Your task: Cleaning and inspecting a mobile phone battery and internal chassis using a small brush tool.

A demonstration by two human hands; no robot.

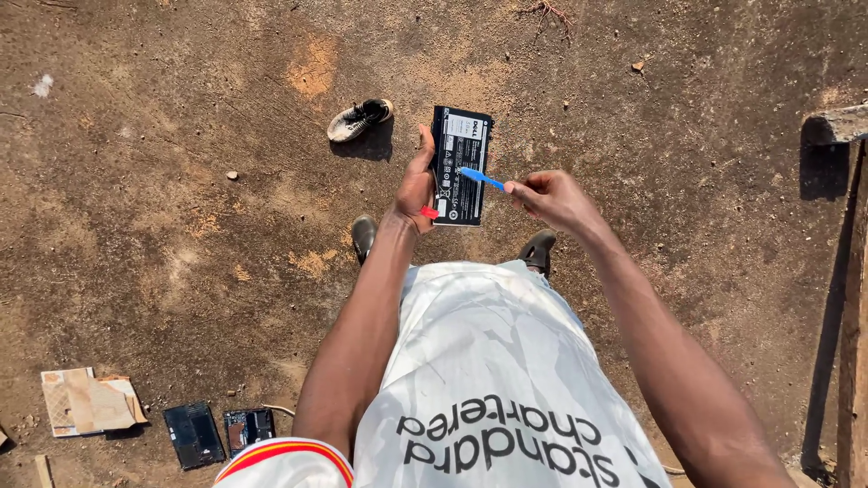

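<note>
head | left hand (416, 188) fingers clamped on black battery pack (460, 165), held above dirt ground (181, 226) | right hand (551, 197) fingers pinched together on blue brush (481, 178) touching its label | risk: one-handed edge grip may slip, pack drops

The left hand (416, 187) grips a black rectangular battery pack (460, 165) by its left long edge, label side facing up, above the bare dirt ground (181, 226). The right hand (553, 197) pinches a blue brush (482, 178) whose tip touches the pack's label. A lone shoe (359, 119) lies on the ground beyond the pack; two dark flat panels (220, 433) and cardboard scraps (89, 402) lie at the lower left.
</note>
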